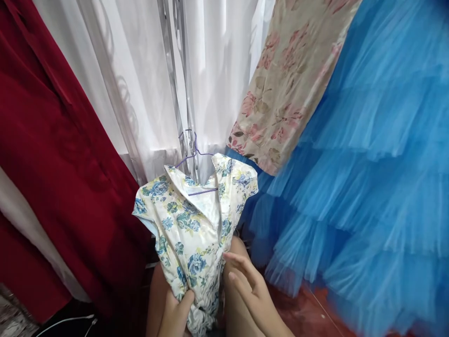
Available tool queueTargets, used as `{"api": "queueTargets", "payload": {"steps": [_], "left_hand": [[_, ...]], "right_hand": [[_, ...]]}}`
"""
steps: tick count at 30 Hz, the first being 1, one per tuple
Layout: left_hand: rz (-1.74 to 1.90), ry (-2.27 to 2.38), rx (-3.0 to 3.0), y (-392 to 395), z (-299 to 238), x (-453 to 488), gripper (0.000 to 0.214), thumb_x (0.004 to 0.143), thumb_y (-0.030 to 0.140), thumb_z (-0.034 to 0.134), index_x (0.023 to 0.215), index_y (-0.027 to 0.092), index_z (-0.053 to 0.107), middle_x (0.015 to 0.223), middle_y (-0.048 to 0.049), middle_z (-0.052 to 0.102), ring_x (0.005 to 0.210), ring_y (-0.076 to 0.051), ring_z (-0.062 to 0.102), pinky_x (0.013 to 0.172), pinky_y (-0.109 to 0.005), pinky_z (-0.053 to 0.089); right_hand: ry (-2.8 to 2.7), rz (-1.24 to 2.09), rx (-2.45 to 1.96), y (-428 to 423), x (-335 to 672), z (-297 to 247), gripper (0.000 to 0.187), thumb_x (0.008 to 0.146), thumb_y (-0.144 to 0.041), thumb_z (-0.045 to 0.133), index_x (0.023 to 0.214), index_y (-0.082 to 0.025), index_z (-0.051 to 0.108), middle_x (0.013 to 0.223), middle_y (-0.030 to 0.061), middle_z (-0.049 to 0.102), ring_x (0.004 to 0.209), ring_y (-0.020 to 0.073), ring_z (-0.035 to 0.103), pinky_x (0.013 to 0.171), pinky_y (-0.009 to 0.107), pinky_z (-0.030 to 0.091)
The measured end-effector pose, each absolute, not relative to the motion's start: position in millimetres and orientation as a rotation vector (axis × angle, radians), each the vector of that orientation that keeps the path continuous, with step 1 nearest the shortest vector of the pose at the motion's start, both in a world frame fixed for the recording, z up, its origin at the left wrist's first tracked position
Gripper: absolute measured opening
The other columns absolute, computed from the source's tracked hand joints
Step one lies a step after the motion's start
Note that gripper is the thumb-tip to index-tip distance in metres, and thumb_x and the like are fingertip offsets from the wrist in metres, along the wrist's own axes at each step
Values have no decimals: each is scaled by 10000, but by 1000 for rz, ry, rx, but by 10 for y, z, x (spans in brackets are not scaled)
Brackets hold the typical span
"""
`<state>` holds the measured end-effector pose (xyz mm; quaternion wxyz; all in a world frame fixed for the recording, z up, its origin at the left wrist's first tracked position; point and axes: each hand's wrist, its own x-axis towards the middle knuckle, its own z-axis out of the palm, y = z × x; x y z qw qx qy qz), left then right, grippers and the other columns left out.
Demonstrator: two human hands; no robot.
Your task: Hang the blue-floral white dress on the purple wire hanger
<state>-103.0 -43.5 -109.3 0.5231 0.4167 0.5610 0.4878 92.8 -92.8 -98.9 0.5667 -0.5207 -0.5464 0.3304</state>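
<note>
Left hand (178,305) pinches the blue-flowered garment (196,241), draped from 1 purple hanger (203,191); right hand (257,291), fingers parted, perhaps touches its opposite edge. Steadying cloth seems underway; gripping there would need those fingers closed.

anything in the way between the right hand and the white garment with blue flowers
Nothing visible is. The open right hand has its fingertips right at the side of the white garment; whether they touch is hard to tell. The left hand grips the opposite side, lower down, leaving that approach unblocked.
</note>
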Motion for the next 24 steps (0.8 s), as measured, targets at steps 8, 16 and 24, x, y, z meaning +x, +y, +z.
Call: {"api": "queueTargets", "payload": {"steps": [8, 16, 24], "left_hand": [[1040, 1348, 1161, -553, -1254, -1030, 493, 597, 207, 652, 1089, 182, 648, 1111, -120, 706, 1213, -364, 560, 1098, -457, 379], [999, 1384, 1301, -644, -1431, -940, 433, 554, 138, 599, 970, 203, 694, 982, -116, 721, 1226, -356, 551, 1070, -410, 418], [1055, 1515, 1377, -48, -1484, -1421, 177, 548, 190, 609, 720, 202, 649, 829, -116, 715, 984, -367, 652, 916, -403, 499]], "right_hand": [[-1108, 1048, -1227, -919, 733, -903, 324, 917, -475, 551, 1176, -284, 584, 1123, 85, 632, 982, 271, 631, 868, 417, 517], [-1277, 922, -1212, -400, 831, -602, 258, 897, -488, 569, 890, -230, 571, 739, -4, 538, 698, 185, 527, 649, 300, 449], [-1267, 933, -1230, -492, 908, -615, 377, 889, -522, 585, 699, -216, 471, 641, -4, 553, 629, 174, 526, 610, 290, 392]]}}
